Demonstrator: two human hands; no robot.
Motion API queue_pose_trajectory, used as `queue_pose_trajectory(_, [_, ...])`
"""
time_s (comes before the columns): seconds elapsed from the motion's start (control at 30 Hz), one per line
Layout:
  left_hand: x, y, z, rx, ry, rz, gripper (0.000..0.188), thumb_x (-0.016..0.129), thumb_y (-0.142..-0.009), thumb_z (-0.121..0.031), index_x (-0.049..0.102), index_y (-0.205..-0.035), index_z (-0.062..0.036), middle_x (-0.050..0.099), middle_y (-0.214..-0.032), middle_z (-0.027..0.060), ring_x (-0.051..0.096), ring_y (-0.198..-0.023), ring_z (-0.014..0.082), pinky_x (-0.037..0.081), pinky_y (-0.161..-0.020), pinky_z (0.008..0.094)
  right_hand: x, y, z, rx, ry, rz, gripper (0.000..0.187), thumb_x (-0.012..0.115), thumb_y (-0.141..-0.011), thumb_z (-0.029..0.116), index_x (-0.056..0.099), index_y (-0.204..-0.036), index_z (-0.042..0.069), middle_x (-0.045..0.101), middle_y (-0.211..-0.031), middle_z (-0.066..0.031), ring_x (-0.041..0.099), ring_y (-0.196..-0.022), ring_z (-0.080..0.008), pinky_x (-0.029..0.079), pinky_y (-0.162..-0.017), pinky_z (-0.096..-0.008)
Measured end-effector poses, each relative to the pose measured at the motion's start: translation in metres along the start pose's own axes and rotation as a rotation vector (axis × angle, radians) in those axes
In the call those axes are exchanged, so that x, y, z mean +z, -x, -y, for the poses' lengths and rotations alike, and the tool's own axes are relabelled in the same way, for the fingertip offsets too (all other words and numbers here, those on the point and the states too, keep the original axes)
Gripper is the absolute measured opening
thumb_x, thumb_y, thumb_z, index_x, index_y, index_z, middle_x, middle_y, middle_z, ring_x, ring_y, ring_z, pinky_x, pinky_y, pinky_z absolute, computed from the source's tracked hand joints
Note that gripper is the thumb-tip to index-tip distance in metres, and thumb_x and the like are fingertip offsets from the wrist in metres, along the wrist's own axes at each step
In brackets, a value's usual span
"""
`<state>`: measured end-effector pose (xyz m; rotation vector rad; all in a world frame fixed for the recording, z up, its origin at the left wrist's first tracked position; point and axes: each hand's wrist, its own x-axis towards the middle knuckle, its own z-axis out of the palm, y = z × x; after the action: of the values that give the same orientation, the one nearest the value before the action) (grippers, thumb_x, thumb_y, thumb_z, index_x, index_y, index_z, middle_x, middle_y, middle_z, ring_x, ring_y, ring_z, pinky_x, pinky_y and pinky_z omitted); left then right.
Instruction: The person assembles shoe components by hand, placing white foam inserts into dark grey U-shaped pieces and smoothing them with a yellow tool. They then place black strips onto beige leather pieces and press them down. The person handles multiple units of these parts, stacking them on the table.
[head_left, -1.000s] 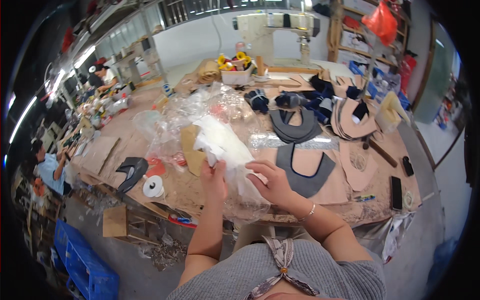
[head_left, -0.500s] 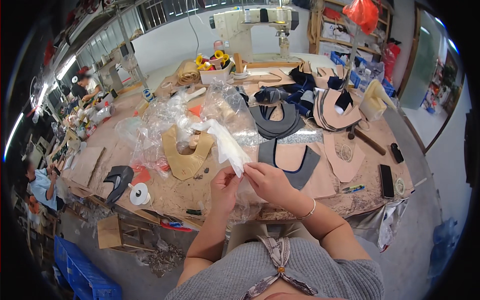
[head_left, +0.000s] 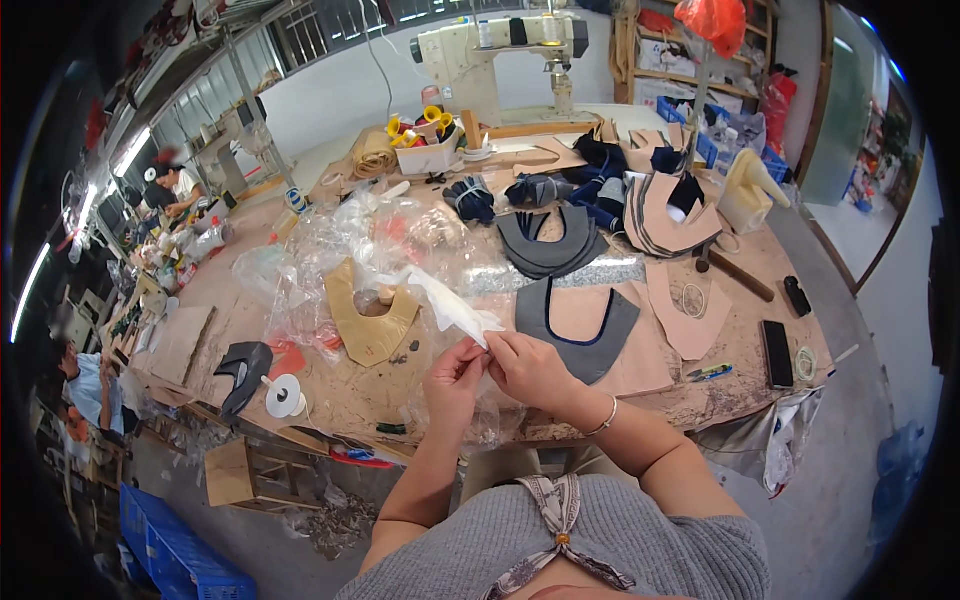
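A crumpled white plastic bag or thin sheet [head_left: 450,308] stretches away from my fingers over the table; its exact kind is hard to tell. My left hand [head_left: 455,382] is closed, with fingertips pinching the near end of it. Right beside it, touching, my right hand [head_left: 525,368] pinches the same end. Clear plastic film [head_left: 400,235] lies heaped beyond and to the left of the white piece. A tan U-shaped piece [head_left: 372,335] rests just left of it. Close to the right hand is a grey U-shaped piece with dark blue edging [head_left: 612,345].
Stacked grey U-shaped pieces [head_left: 550,262] and pink-beige ones [head_left: 680,225] lie farther right. A hammer [head_left: 738,277], a phone [head_left: 774,355] and pens [head_left: 710,373] are at the right. A white thread spool [head_left: 285,397] sits front left; a sewing machine [head_left: 500,65] stands behind.
The clear film that stood up beyond the hands has sunk down and lies flatter. The white piece has dropped lower and looks shorter. Both hands keep their pinch nearly in place.
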<state>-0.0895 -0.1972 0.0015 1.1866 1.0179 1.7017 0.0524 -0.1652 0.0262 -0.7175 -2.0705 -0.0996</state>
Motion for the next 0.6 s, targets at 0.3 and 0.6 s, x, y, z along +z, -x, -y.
queue_pose_trajectory(0.3, [-0.007,0.001,0.012,-0.040,0.042,-0.025,0.031,0.064,-0.088,0.003,0.060,-0.118,0.0027,0.067,-0.102,0.0070,0.063,-0.089,0.0098,0.050,-0.079,0.0229,-0.004,-0.003,-0.015,0.247,-0.469,0.007,0.022,0.066,-0.078,0.003,0.064,-0.100,0.001,0.065,-0.083,-0.0146,0.065,-0.073,-0.0305,0.053,-0.064,-0.0363])
queue_pose_trajectory(0.6, [-0.021,0.001,0.013,-0.035,0.030,-0.012,0.028,0.063,-0.088,0.003,0.060,-0.116,0.0020,0.066,-0.099,0.0057,0.063,-0.089,0.0108,0.051,-0.081,0.0251,0.002,0.000,-0.025,0.596,-0.858,0.066,0.014,0.065,-0.088,0.013,0.063,-0.097,0.001,0.067,-0.090,-0.0094,0.066,-0.075,-0.0191,0.053,-0.068,-0.0300])
